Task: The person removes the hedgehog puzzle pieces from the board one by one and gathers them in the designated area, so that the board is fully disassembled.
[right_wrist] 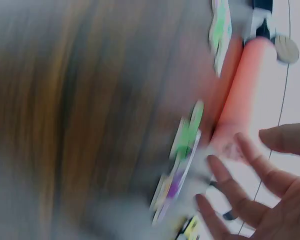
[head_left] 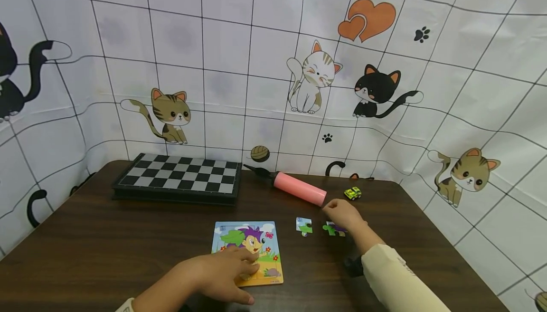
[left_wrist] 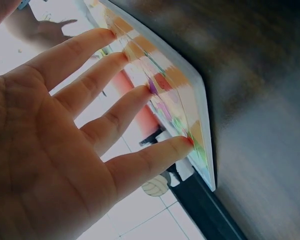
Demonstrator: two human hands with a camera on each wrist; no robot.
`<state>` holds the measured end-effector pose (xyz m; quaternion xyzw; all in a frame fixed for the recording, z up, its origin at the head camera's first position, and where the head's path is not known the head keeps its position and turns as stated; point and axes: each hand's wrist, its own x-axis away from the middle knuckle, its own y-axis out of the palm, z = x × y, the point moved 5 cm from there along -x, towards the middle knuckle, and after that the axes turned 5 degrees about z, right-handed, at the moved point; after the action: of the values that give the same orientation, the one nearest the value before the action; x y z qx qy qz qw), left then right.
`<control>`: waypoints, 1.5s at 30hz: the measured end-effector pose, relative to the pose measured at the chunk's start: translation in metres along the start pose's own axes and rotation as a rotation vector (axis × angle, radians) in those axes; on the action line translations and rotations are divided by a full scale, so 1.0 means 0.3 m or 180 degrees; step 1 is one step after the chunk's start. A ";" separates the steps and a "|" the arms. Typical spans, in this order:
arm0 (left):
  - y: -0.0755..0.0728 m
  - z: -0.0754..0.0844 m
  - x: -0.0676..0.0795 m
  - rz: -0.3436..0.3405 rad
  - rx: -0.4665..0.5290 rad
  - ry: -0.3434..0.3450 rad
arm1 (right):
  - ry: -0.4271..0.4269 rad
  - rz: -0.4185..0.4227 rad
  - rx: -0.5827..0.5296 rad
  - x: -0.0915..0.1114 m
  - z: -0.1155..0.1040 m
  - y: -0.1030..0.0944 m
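A square jigsaw puzzle (head_left: 270, 243) with a purple-haired cartoon hedgehog lies on the dark wooden table. My left hand (head_left: 226, 274) rests on its lower left part, hiding some of the picture. In the left wrist view the spread fingertips touch the puzzle face (left_wrist: 162, 82). Right of the board lies a loose puzzle piece (head_left: 304, 225) in blue, white and green. Farther right is another green and purple puzzle piece (head_left: 333, 229), partly hidden by my right hand (head_left: 345, 214). That hand hovers above it, fingers loosely bent and holding nothing in the right wrist view.
A black folding chessboard (head_left: 179, 176) sits at the back left. Beside it lies a pink hand pump (head_left: 299, 188) with a black nozzle. A small yellow-green toy car (head_left: 352, 193) stands beyond my right hand. A cat-print curtain (head_left: 231, 65) hangs behind the table.
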<state>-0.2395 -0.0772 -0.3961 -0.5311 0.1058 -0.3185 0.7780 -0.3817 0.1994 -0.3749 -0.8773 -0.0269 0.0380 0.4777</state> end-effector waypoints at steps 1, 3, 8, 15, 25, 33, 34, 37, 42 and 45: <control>-0.002 0.003 0.002 0.0003 -0.0010 0.0008 | -0.0162 0.0011 0.0001 0.003 -0.029 0.013; -0.024 0.030 0.017 -0.0031 -0.0010 -0.0044 | -0.0574 -0.0075 -0.0017 0.012 -0.095 0.048; -0.004 0.004 -0.008 -0.0072 0.0003 0.0067 | -0.1456 -0.0750 0.0185 0.049 -0.246 0.155; 0.111 -0.134 -0.099 0.0001 -0.0054 0.0469 | -0.1482 -0.1163 0.0626 0.082 -0.333 0.240; 0.054 -0.070 -0.062 -0.0101 -0.0085 0.0215 | -0.1305 -0.1277 0.0765 0.074 -0.381 0.245; 0.130 -0.178 -0.123 0.0030 -0.0127 0.0528 | -0.1516 -0.1244 0.1024 0.083 -0.418 0.253; 0.135 -0.186 -0.126 0.0040 -0.0130 0.0525 | -0.1531 -0.1232 0.1057 0.085 -0.423 0.254; 0.139 -0.189 -0.126 0.0037 -0.0094 0.0454 | -0.1494 -0.1262 0.1068 0.087 -0.435 0.261; 0.133 -0.165 -0.110 -0.0039 -0.0037 0.0384 | -0.1555 -0.1251 0.1056 0.092 -0.447 0.275; 0.134 -0.167 -0.110 -0.0028 -0.0079 0.0389 | -0.1675 -0.1158 0.0990 0.091 -0.448 0.280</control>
<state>-0.2749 -0.0859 -0.4584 -0.5208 0.1546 -0.3524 0.7620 -0.3413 0.0438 -0.3740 -0.7351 -0.2987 0.1805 0.5812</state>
